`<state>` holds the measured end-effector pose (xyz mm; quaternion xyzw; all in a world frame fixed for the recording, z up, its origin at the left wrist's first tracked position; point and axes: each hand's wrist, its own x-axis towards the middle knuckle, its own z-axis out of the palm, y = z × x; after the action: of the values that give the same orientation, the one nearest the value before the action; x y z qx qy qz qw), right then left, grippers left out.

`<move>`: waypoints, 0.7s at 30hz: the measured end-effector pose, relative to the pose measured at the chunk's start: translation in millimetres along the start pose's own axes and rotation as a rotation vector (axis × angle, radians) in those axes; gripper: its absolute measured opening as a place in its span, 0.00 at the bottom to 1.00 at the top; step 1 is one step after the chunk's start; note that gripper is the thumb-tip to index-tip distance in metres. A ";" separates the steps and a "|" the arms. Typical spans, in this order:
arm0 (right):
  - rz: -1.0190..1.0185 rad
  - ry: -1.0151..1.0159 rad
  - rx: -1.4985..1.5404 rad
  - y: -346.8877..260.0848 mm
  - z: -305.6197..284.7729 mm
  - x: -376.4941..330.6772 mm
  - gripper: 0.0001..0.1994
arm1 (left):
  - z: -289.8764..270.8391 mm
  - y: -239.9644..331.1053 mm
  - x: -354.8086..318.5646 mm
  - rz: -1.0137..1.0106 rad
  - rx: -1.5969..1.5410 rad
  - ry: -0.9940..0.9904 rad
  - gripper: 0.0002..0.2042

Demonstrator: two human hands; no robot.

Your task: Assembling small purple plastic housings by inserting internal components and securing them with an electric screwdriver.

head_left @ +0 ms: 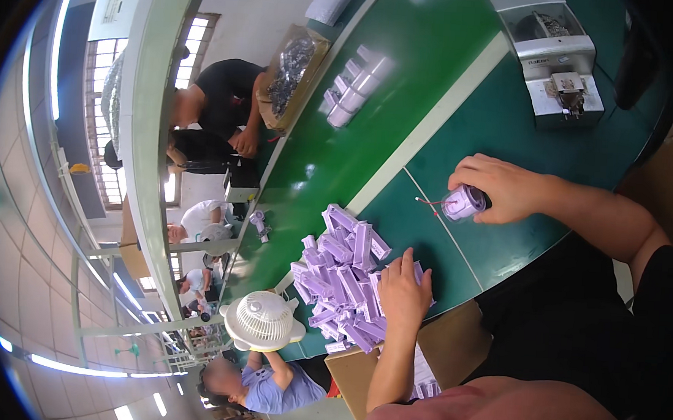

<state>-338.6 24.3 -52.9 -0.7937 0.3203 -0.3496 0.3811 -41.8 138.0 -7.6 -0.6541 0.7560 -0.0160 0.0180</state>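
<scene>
My right hand (497,189) is closed round a short cylindrical lilac part (463,204), which looks partly clear at the rim. A thin red wire (430,203) with a small white connector sticks out of its end, over the dark green tabletop. My left hand (406,290) lies at the near side of a heap of lilac plastic housings (348,279). Its fingers are bent over one lilac housing (418,273), which shows beside the thumb; the rest of that piece is hidden under the hand.
A silver bench machine (550,58) stands at the far right. Beyond a pale strip runs a green conveyor belt (309,144) carrying bundled lilac parts (354,89). A white fan (262,319) stands left of the heap, a cardboard box (358,378) below. Several co-workers sit across the belt.
</scene>
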 end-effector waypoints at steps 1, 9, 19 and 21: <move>0.012 0.001 0.000 2.2 -0.9 -0.3 0.28 | 2.3 0.1 0.9 0.029 -0.045 0.043 0.29; -0.056 0.010 -0.084 2.0 -4.5 1.5 0.28 | -8.8 -1.0 -2.5 -0.087 0.097 0.035 0.31; -0.140 0.135 0.001 4.2 4.2 4.8 0.18 | -4.6 9.9 0.2 -0.008 -0.092 0.027 0.24; -0.137 0.163 0.006 4.7 6.9 4.9 0.15 | -6.2 12.7 0.0 0.004 -0.108 0.031 0.24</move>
<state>-331.5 20.8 -58.5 -0.7815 0.2941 -0.4392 0.3315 -54.6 139.9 -2.0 -0.6525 0.7571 0.0145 -0.0290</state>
